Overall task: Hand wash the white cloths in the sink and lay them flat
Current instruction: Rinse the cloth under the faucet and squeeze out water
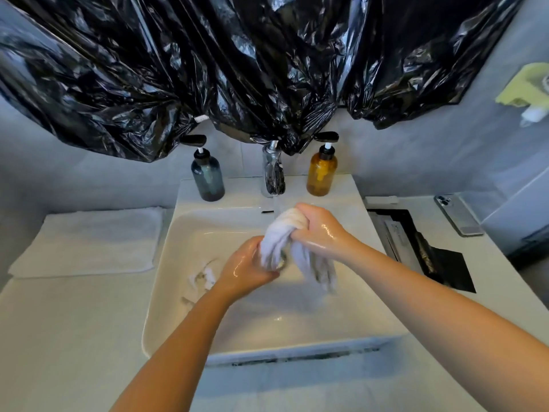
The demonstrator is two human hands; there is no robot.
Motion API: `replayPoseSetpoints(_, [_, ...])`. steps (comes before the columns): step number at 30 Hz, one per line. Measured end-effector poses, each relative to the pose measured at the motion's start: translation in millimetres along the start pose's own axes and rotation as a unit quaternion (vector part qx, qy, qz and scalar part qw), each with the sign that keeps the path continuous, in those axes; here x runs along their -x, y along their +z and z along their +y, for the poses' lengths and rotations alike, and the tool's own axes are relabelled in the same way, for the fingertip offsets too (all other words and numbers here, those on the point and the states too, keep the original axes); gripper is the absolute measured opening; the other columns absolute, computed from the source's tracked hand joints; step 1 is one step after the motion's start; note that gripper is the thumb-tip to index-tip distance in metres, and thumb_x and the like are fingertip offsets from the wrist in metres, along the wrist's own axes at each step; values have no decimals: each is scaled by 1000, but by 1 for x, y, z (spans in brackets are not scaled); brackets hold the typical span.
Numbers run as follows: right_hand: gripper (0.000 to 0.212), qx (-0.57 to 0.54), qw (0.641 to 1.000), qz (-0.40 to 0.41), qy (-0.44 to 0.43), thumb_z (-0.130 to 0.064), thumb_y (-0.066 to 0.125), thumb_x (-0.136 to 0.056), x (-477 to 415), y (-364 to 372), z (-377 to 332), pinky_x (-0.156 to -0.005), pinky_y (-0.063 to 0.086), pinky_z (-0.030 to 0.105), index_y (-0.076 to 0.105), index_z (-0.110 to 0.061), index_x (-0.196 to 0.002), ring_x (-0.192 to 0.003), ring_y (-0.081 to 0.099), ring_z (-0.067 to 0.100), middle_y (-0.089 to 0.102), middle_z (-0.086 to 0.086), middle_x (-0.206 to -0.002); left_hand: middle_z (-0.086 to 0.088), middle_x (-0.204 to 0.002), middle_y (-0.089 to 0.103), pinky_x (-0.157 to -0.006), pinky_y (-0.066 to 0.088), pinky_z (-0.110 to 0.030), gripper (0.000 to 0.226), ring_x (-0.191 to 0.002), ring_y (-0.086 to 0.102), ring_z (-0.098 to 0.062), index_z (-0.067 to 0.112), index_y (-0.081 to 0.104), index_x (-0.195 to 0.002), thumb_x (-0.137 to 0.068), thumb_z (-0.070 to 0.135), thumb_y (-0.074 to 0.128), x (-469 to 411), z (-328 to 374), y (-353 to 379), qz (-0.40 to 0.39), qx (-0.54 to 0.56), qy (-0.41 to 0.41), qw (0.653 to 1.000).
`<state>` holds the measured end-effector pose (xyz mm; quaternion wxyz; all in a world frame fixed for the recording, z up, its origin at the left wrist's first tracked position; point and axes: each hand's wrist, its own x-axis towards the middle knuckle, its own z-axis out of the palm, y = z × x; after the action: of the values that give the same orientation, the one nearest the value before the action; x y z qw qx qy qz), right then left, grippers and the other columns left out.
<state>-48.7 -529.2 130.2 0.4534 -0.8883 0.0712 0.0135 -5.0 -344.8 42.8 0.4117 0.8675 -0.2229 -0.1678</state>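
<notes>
From the head camera, the person stood over a white rectangular ceramic sink [166,292] with both wet, glistening hands in the basin. The right hand [319,230] was closed in a fist around the upper part of a soaked, bunched white cloth [280,239], holding it directly under the thin stream of water from the chrome tap [272,171]. The left hand [248,267] was curled shut around the lower end of the same cloth, and a loose tail of fabric hung from below the right hand toward the basin floor. A small patch of white suds [203,278] lay on the sink floor just beside the left hand. Behind the basin stood a dark blue pump bottle [207,176] and an amber pump bottle [321,173], one on each side of the tap, with crumpled black plastic sheeting [208,69] hanging above. On the counter to the left lay a flat white folded towel [89,242], well apart from the hands; a phone [459,215] rested on the right counter. The step in hand appeared to be rubbing or rinsing the cloth under running water. Next, the cloth would probably need squeezing out over the basin with both fists, then carrying to a flat surface and spreading open so no folds remained.
</notes>
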Motion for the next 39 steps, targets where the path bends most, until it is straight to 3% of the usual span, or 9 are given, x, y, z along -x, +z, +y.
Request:
replayPoseSetpoints(5, [19,-79,996,35,4,1,58,-89,-1,-35,-14,-60,39,12,59,-16,-97,-78,54,6,57,-2,-88,-2,-92,67,-59,47,-14,27,-78,61,-17,14,61,-104,-81,15,75,-13,28,-21,46,61,-24,997])
replayPoseSetpoints(10, [30,-164,986,23,29,-1,67,-89,2,-32,-8,-73,46,23,59,-7,-117,-94,58,16,62,13,-108,-2,-79,63,-53,49,-17,21,-62,64,-5,16,58,-92,-80,1,67,-6,96,-96,84,26,0,996])
replayPoseSetpoints(14, [26,-198,980,17,2,0,68,-88,7,-12,-18,-74,46,27,58,-6,-111,-91,57,17,61,7,-100,-9,-85,59,-59,47,-23,27,-72,57,-20,6,54,-101,-78,9,69,6,144,-136,69,-67,23,995])
replayPoseSetpoints(18, [30,-276,959,55,-25,3,67,-86,9,-17,-34,-73,46,23,56,-22,-99,-88,57,10,59,-1,-97,1,-92,59,-63,47,-28,52,-79,58,-18,25,46,-124,-81,9,70,13,168,-154,14,-169,41,985])
replayPoseSetpoints(22, [31,-311,947,67,-50,4,66,-86,12,-29,-45,-77,46,25,58,-22,-101,-94,58,15,61,2,-101,1,-91,61,-64,43,-25,25,-87,58,-20,24,56,-98,-81,16,72,12,183,-156,-7,-288,66,955])
replayPoseSetpoints(27, [28,-313,946,41,-74,-11,72,-87,16,-33,-57,-81,47,26,60,-23,-109,-102,62,17,66,3,-108,-3,-89,58,-68,42,-28,25,-82,54,-15,13,59,-97,-74,21,67,18,204,-156,38,-46,75,995])
replayPoseSetpoints(31, [43,-384,918,-25,-96,-23,70,-93,19,-32,-68,-97,53,39,52,-22,-132,-110,67,20,69,4,-120,-8,-86,57,-71,47,-38,37,-80,56,-22,16,58,-93,-57,14,55,13,230,-145,124,143,79,979])
replayPoseSetpoints(35, [87,-349,919,-99,-157,-32,81,-82,17,-30,-70,-115,40,40,32,-33,-154,-140,46,12,51,-8,-150,-7,-85,55,-62,45,-28,49,-73,55,-21,26,55,-98,-52,11,49,9,265,-140,136,215,78,964])
replayPoseSetpoints(39, [105,-307,940,-131,-73,-53,92,-53,22,-17,-57,-113,41,37,47,-27,-144,-132,54,11,62,-9,-137,-3,-75,51,-45,39,-17,56,-59,52,-14,21,56,-107,-53,7,48,7,290,-119,101,207,101,968])
